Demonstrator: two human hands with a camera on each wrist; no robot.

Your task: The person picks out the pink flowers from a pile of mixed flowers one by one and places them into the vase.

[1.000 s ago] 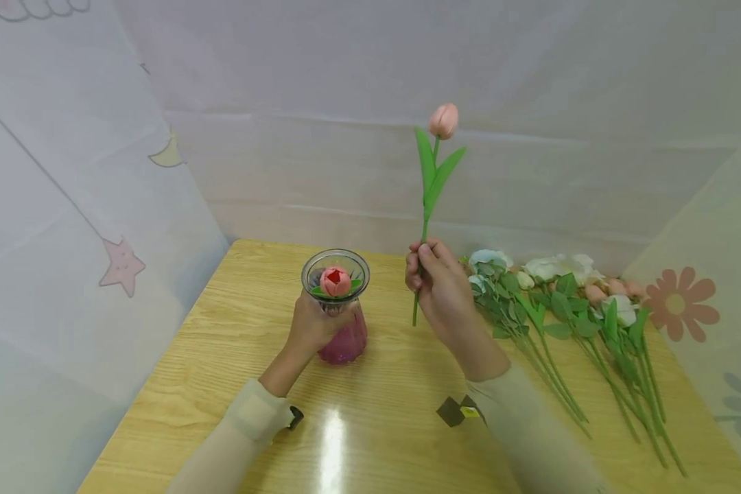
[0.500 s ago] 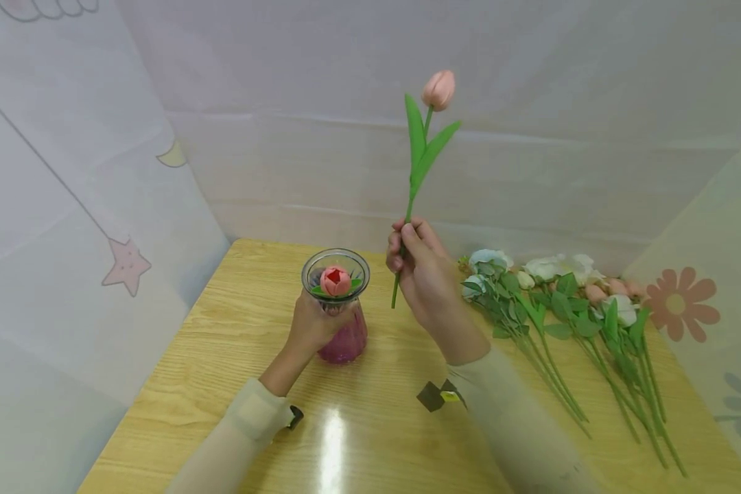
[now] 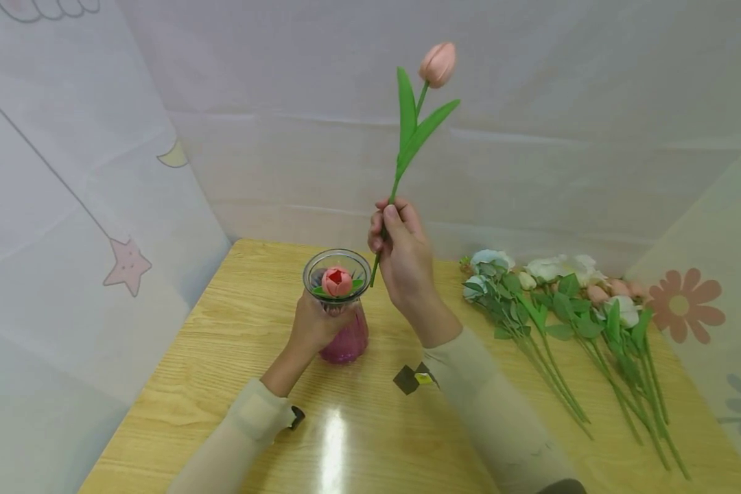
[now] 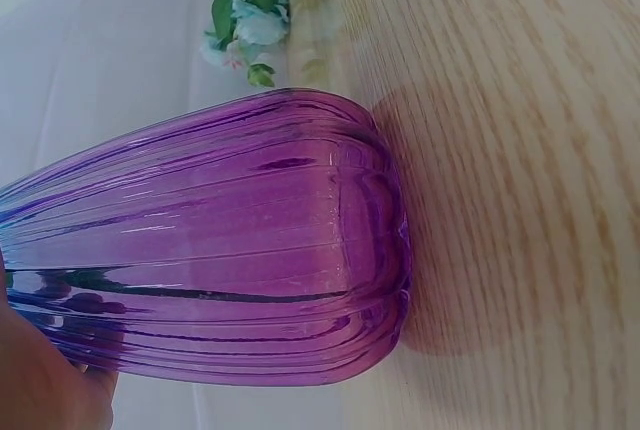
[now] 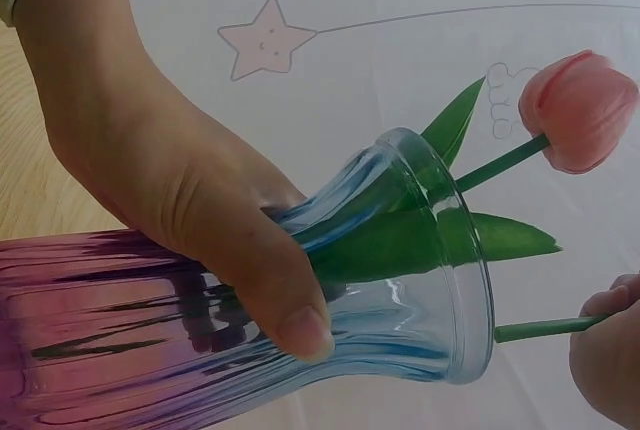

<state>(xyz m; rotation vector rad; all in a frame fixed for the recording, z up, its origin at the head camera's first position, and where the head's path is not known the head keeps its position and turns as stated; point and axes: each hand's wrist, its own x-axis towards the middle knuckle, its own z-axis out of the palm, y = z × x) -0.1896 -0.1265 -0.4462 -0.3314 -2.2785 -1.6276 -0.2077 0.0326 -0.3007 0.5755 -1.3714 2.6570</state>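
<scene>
**Tulip stem end beside the vase rim**

1. Left hand [image 3: 311, 328]: my fingers are wrapped round the neck of the glass vase [image 3: 341, 312], holding it upright on the wooden surface [image 3: 222, 357]. The right wrist view shows my thumb [image 5: 290, 320] pressed across the narrow part just below the flared rim. The vase is clear at the mouth and purple toward the base. One red tulip [image 3: 336, 280] already sits in it, bloom at rim level.

2. Right hand [image 3: 401, 257]: my fingers are clenched round the lower stem of a pink tulip [image 3: 437, 64], gripping it below the two leaves. I hold the flower in the air, above the surface.

3. Long axis: the stem runs from its cut end at 7 o'clock of my right fingers up to the bloom at 1 o'clock, tilted slightly off vertical.

4. Governing relation: the cut end [image 3: 373, 278] hangs just beside the vase rim, at 3 o'clock of the mouth and outside it. The mouth lies at 8 o'clock of my right fingers. The right hand is the nearer to the opening; the left is occupied below it.

5. Other items: a row of artificial flowers [image 3: 568, 309], white and pink with green leaves, lies on the surface at 3 o'clock of the vase, well apart.
</scene>
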